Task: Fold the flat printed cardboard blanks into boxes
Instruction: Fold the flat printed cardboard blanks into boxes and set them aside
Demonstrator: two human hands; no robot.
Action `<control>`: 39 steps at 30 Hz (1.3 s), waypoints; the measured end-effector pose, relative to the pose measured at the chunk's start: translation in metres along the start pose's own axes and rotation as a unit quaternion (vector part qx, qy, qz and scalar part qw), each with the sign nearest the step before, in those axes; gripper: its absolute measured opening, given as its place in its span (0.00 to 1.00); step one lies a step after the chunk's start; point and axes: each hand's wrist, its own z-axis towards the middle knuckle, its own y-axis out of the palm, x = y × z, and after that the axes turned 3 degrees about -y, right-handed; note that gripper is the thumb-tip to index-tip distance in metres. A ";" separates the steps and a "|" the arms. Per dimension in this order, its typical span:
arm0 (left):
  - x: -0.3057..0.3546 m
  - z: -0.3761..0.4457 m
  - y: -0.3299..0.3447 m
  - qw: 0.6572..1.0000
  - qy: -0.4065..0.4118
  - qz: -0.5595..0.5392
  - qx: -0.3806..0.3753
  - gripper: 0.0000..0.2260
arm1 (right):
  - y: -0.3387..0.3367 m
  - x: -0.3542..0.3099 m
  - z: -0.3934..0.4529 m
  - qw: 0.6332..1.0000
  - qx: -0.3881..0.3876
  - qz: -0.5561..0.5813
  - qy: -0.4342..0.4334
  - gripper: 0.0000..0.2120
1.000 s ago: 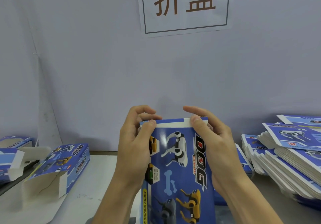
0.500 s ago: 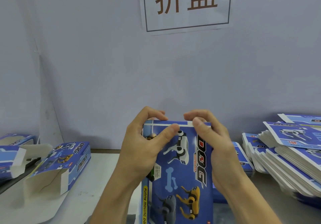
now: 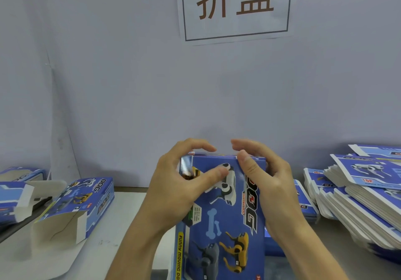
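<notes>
A blue printed "DOG" box [image 3: 225, 221] stands upright in the centre, its front panel with robot dogs facing me. My left hand [image 3: 178, 184] grips its upper left corner, thumb lying across the front panel and fingers curled over the top end. My right hand [image 3: 267, 177] grips the upper right corner, thumb on the front near the top edge and fingers arched over the top. The top end looks closed; its flap is hidden under my fingers.
A folded box [image 3: 80, 206] with an open end flap lies at the left, with more boxes [image 3: 15, 190] behind it. Stacks of flat blanks [image 3: 368, 195] fill the right side. A grey wall with a paper sign [image 3: 235, 6] stands close behind the white table [image 3: 121, 221].
The white tuck flap visible at the top a second ago has gone down into the box. Both hands' fingers have curled over the top end, and the box sits slightly lower.
</notes>
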 end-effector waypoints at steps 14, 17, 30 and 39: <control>-0.033 0.012 -0.020 0.809 -0.171 -0.270 0.492 0.16 | 0.026 -0.004 -0.001 0.951 0.015 -0.287 -0.117 0.15; -0.032 0.011 -0.005 0.806 -0.198 -0.276 0.484 0.13 | 0.022 0.002 0.000 0.950 0.048 -0.304 -0.059 0.11; -0.024 -0.002 0.031 0.896 -0.382 -0.212 -0.076 0.26 | -0.019 0.011 0.014 0.985 0.161 0.059 0.031 0.39; -0.032 0.007 -0.002 0.960 -0.181 -0.179 0.117 0.31 | -0.045 0.016 0.012 0.975 -0.162 -0.047 0.146 0.42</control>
